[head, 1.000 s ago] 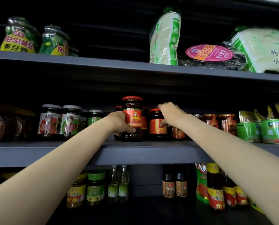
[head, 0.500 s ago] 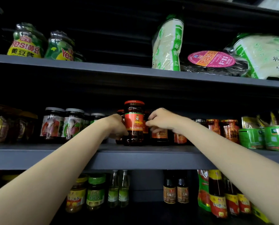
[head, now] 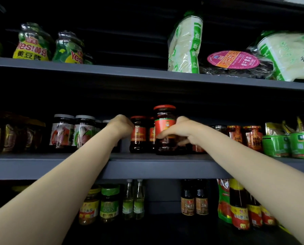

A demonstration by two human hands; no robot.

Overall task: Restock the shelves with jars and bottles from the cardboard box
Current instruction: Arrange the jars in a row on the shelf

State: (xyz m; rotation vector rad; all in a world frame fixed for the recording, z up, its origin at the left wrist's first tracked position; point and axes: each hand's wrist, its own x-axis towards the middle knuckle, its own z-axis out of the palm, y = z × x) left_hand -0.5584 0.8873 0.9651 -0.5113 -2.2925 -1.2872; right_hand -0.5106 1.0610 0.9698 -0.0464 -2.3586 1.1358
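Head view of dark grey shelving. The right hand (head: 178, 132) has its fingers curled round a tall glass jar of dark sauce with a red lid and red label (head: 165, 121), which stands upright at the front of the grey middle shelf (head: 41, 167). The left hand (head: 121, 125) reaches in just left of a second, shorter red-labelled dark jar (head: 138, 134); its fingers are turned away from the camera, so it cannot be told whether they grip that jar or merely touch it. The two jars stand close beside each other, the taller one nearer the shelf edge. To the left on the same shelf are two white-lidded glass jars with pink and green labels (head: 73, 131); to the right, small orange-labelled jars (head: 245, 137) and green tins (head: 289, 144). The upper shelf (head: 112, 71) carries yellow and green labelled jars (head: 32, 45) and white and green plastic bags (head: 185, 43). The lowest level holds amber and clear bottles (head: 133, 198)
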